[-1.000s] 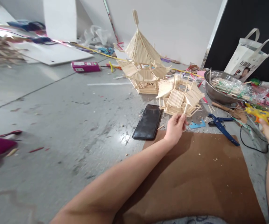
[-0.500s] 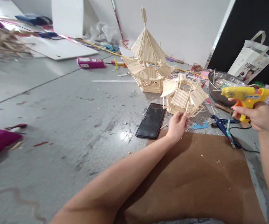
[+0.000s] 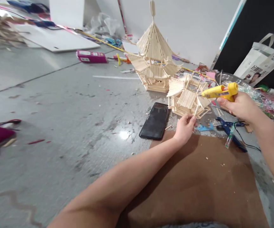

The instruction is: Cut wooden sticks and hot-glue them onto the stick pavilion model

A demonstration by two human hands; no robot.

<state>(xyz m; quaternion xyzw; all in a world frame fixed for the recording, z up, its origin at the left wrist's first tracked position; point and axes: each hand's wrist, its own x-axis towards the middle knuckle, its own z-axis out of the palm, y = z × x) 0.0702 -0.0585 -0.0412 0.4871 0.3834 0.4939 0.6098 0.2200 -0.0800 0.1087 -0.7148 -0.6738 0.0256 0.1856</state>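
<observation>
My left hand (image 3: 185, 128) pinches a short wooden stick (image 3: 196, 110), held upright in front of the smaller stick model (image 3: 186, 98), a low building with slatted roof panels. Whether the stick touches the model I cannot tell. My right hand (image 3: 240, 106) is wrapped round a yellow hot glue gun (image 3: 219, 91). The gun's nozzle points left, over the right-hand roof panels of that model. Behind stands a taller stick pagoda (image 3: 154, 47) with a pointed roof and a finial.
A black phone (image 3: 154, 121) lies left of my left hand. Brown paper (image 3: 198, 183) covers the floor before me. Blue pliers (image 3: 231, 134) and a cord lie at right. Farther off are a metal bowl (image 3: 232, 77), a white bag (image 3: 256, 61) and a purple box (image 3: 91, 57).
My right hand has brought the glue gun left, and its nozzle is now over the smaller model. My left hand still pinches the stick. The view has shifted slightly.
</observation>
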